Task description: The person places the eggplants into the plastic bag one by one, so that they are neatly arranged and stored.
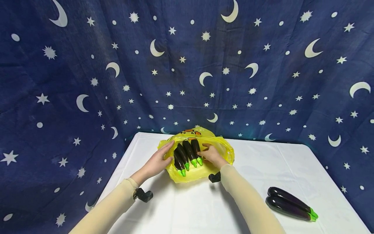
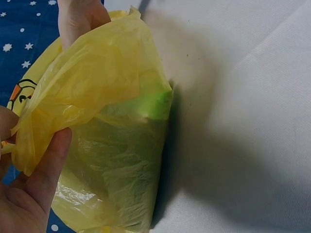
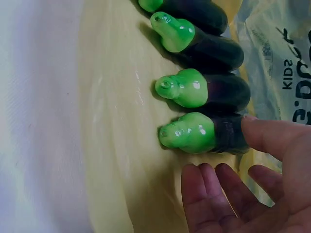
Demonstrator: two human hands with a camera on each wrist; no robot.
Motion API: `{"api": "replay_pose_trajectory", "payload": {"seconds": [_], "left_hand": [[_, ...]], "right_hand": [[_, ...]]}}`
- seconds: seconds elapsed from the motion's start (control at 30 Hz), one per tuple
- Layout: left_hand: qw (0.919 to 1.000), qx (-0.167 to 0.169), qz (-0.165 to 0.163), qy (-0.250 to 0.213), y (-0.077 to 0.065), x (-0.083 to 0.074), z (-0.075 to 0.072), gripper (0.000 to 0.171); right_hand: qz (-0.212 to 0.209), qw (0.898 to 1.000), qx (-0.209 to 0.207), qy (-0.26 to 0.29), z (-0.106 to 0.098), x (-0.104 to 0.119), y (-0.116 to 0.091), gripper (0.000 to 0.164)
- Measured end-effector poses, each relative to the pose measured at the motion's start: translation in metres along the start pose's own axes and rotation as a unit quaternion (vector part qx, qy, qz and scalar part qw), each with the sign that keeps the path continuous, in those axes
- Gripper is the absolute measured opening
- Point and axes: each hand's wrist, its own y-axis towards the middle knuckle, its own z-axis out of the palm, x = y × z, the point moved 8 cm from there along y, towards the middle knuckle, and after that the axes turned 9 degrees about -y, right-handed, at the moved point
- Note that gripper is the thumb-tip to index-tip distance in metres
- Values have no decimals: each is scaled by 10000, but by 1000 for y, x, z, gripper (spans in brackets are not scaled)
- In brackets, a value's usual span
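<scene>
A yellow plastic bag [image 1: 187,177] lies on the table with its mouth towards me. Several dark eggplants [image 1: 190,152] with green caps sit side by side inside it. My left hand [image 1: 156,162] pinches the left edge of the bag mouth between thumb and fingers; in the left wrist view a fold of yellow film [image 2: 97,82] runs between them. Inside the mouth, at the right, is my right hand [image 1: 212,155]. In the right wrist view its thumb touches the rightmost eggplant [image 3: 228,132], while the other fingers are spread apart from it.
Two more eggplants [image 1: 287,208] lie together on the white tablecloth [image 1: 263,162] at the right front. A dark blue curtain [image 1: 187,65] with moons and stars hangs behind the table and along its sides. Black straps [image 1: 143,195] circle both wrists.
</scene>
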Motion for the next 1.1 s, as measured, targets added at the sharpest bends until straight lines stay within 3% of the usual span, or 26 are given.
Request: {"api": "replay_pose_trajectory", "payload": {"seconds": [0.23, 0.53, 1.1], "left_hand": [[10000, 24, 53, 19, -1, -1, 0, 69], [9999, 78, 105, 15, -1, 0, 0, 69], [9998, 82, 176, -59, 0, -1, 4, 68]], "right_hand": [[-270, 9991, 104, -317, -7, 8, -12, 65], [-1017, 9920, 333, -670, -14, 14, -38, 65], [-1175, 9856, 959, -743, -44, 3, -75, 64]]}}
